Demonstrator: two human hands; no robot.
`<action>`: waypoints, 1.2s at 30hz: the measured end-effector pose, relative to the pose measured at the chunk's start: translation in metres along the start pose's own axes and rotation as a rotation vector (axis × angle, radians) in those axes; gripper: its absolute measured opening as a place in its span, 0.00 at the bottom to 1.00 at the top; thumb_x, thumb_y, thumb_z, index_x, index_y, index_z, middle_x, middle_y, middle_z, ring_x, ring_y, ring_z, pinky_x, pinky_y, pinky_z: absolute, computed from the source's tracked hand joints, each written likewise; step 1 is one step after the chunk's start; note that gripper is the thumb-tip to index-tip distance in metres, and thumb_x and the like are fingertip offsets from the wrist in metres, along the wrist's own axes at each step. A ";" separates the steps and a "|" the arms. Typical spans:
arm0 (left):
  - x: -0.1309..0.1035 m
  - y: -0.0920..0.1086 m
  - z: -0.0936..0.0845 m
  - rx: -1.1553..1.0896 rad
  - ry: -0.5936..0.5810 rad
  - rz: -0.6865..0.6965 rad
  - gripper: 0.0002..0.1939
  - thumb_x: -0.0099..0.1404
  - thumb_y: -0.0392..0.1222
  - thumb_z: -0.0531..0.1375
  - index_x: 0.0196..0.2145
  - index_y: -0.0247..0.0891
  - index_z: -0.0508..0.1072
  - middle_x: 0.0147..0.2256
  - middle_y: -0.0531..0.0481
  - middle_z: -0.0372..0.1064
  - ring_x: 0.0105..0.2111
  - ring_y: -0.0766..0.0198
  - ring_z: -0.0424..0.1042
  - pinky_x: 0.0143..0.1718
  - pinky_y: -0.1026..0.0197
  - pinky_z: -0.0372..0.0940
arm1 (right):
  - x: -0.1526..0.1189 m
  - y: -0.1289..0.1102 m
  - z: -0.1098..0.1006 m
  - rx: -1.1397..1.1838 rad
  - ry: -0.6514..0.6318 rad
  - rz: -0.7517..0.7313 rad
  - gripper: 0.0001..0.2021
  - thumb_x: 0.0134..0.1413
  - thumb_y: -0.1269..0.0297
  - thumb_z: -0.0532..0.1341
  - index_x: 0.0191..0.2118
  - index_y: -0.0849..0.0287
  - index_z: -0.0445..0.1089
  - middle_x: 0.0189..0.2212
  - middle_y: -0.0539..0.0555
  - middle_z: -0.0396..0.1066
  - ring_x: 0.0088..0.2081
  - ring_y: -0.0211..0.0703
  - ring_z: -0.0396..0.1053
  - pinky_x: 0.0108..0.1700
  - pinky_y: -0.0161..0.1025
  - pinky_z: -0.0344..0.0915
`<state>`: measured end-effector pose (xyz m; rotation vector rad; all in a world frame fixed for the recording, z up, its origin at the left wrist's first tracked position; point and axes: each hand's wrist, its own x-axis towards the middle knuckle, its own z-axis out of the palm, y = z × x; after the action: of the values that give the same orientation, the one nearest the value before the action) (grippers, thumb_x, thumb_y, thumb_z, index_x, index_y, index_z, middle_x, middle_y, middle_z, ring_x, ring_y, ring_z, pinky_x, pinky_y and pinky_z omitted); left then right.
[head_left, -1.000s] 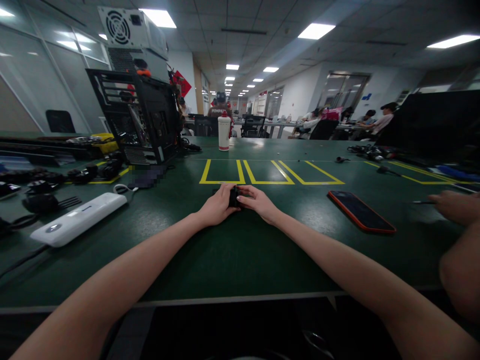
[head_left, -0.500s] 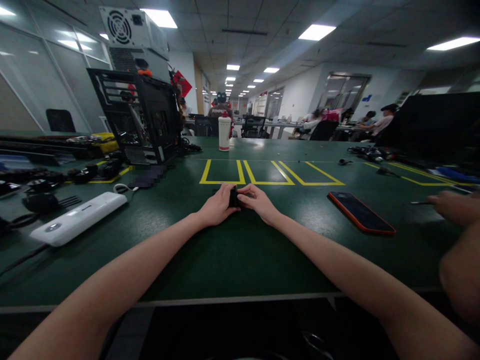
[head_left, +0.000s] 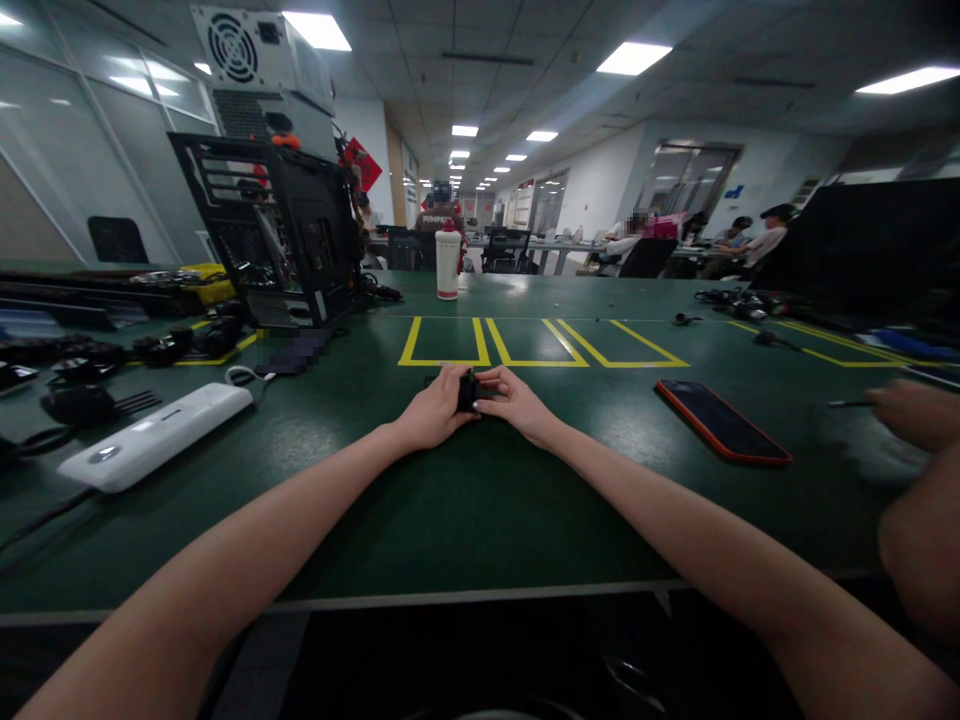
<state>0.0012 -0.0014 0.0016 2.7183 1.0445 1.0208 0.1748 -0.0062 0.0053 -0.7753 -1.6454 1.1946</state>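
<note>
My left hand (head_left: 433,410) is wrapped around a small black block-like object (head_left: 466,394), just above or on the green tabletop. What kind of thing it is, I cannot make out, since the fingers cover most of it. At its right side, the thumb and fingertips of my right hand (head_left: 519,404) are bent together and touch the edge of the object. Both hands meet a little in front of the yellow tape outlines (head_left: 491,362).
Right of my hands lies a phone (head_left: 720,420) with an orange edge. Another person's hand (head_left: 911,412) holds a thin tool at far right. A white power strip (head_left: 157,437), an open computer case (head_left: 277,235) and a white cup (head_left: 448,265) stand around the green table (head_left: 480,520).
My right fingertips have shifted slightly at the black object's edge, with the thumb now showing more clearly. My left hand keeps its hold. The other person's hand at far right has moved a little.
</note>
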 end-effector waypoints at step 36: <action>0.000 0.000 0.000 -0.012 -0.002 -0.007 0.31 0.54 0.43 0.58 0.51 0.37 0.47 0.48 0.39 0.52 0.49 0.51 0.58 0.45 0.46 0.60 | 0.005 0.005 0.000 0.050 0.024 0.058 0.16 0.40 0.65 0.62 0.39 0.58 0.63 0.41 0.53 0.64 0.41 0.39 0.65 0.47 0.44 0.61</action>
<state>0.0013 -0.0017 0.0018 2.7039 1.0428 1.0205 0.1728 -0.0007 0.0025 -0.8073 -1.5768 1.2580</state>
